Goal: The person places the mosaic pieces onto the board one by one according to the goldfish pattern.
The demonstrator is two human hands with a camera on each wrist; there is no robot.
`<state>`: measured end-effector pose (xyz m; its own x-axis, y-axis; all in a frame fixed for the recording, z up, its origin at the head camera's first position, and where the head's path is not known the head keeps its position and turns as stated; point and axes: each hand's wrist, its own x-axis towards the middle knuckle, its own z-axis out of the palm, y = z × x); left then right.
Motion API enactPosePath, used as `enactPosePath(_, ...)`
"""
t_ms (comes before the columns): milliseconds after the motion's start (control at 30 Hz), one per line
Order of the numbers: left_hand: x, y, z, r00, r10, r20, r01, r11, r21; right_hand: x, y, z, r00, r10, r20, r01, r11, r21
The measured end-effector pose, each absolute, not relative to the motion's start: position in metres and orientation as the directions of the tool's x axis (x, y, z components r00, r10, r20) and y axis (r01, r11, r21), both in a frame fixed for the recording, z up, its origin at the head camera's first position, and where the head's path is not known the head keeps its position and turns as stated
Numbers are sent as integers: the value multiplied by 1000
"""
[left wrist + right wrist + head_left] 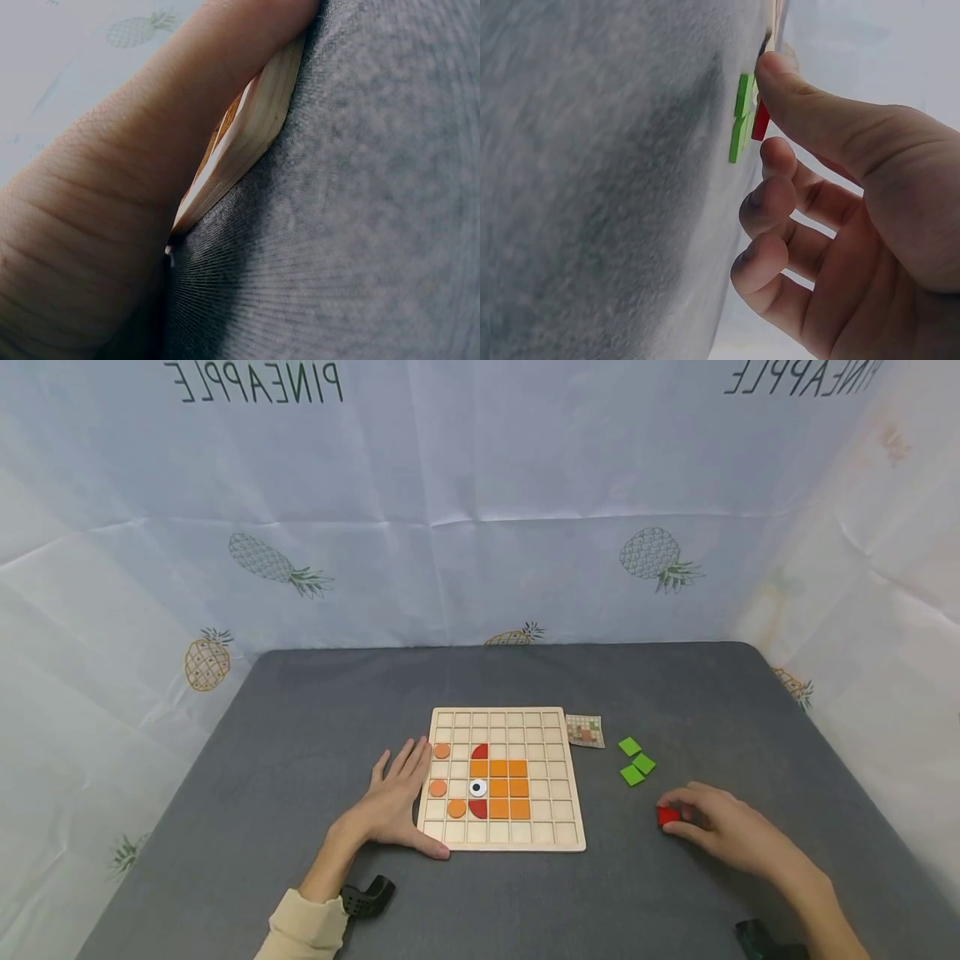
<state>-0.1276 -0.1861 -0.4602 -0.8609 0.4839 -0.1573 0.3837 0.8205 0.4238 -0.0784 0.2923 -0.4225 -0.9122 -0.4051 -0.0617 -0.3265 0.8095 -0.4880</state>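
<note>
A wooden grid board (555,835) lies on the table. At its left side rests my left hand (392,806), fingers straight along the edge and thumb at the front left corner. On the board are several orange square tiles (498,788), orange discs (442,750), an eye disc (477,787) and two red quarter-round tiles (477,809). My right hand (723,827) pinches a red tile (666,816) between thumb and fingers, right of the board. The red tile (761,121) appears edge-on in the right wrist view, its full shape hidden.
Three green square tiles (632,775) lie between the board and my right hand. A small pattern card (585,732) sits against the board's upper right edge. The dark grey table (322,710) is bordered by a pineapple-print curtain (442,460).
</note>
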Motion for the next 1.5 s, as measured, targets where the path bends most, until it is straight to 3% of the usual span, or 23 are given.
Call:
enactPosePath(767,-127,-188,-462,-862,482,-160,379,820,429,-80,252,-411,-892,-453,17,-410,790,-456)
enactPosePath(967,-126,-186,-461,-862,479,-165,371,819,438,-82,238,-406,-887,-462,-17,-404,792,-457)
enactPosePath(1500,-127,-186,-461,-867,473,-159,374,827,419,-96,197,-400,-825,-565,16,-503,723,-474)
